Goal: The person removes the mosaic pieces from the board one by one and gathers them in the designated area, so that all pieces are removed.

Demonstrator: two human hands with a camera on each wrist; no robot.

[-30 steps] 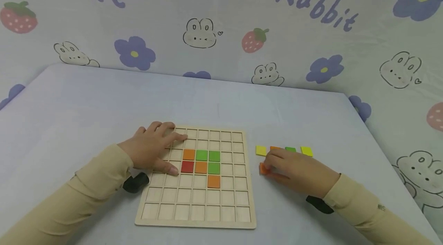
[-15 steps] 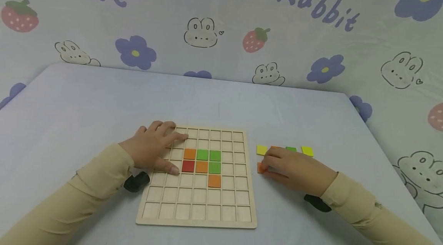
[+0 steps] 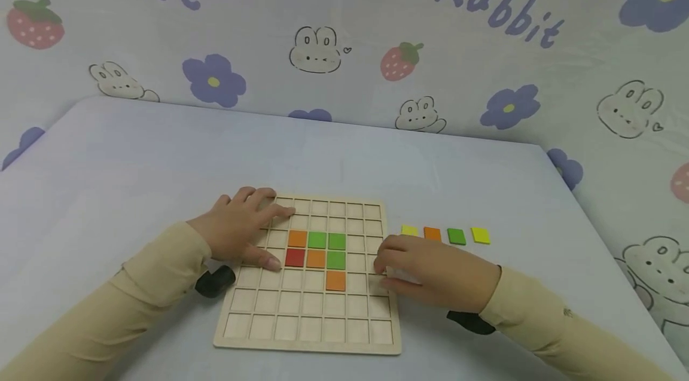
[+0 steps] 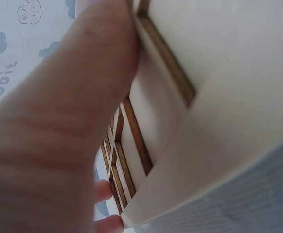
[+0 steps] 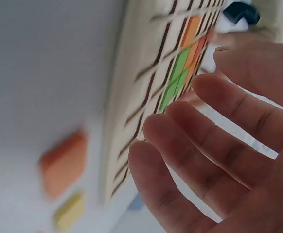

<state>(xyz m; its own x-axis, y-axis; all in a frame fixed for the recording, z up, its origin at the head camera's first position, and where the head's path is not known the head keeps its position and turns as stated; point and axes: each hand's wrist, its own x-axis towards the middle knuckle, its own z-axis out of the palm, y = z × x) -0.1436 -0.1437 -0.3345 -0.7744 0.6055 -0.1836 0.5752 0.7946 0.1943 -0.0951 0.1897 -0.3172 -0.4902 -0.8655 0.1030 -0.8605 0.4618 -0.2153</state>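
Observation:
My left hand (image 3: 237, 225) lies spread on the left side of a wooden grid board (image 3: 307, 346), thumb and fingers on its cells. The left wrist view shows it close over the board's edge. My right hand (image 3: 430, 270) is at the board's right edge, fingertips over the border cells. Its fingers (image 5: 209, 136) are loosely bent, thumb apart, with nothing between them. In the right wrist view, an orange tile (image 5: 63, 162) lies on the table beside the board, near a yellow tile (image 5: 69, 212). Set in the board are orange, green and red (image 3: 294, 258) tiles, grouped around its middle.
Right of the board, a row of loose tiles lies on the white table (image 3: 339, 154): yellow, orange (image 3: 432, 234), green (image 3: 456, 236) and yellow (image 3: 481, 235). A printed cloth (image 3: 344, 22) hangs behind the table.
My right hand has moved left from the loose tiles to the board's right edge, uncovering the row's orange and green tiles. The left hand has stayed in place.

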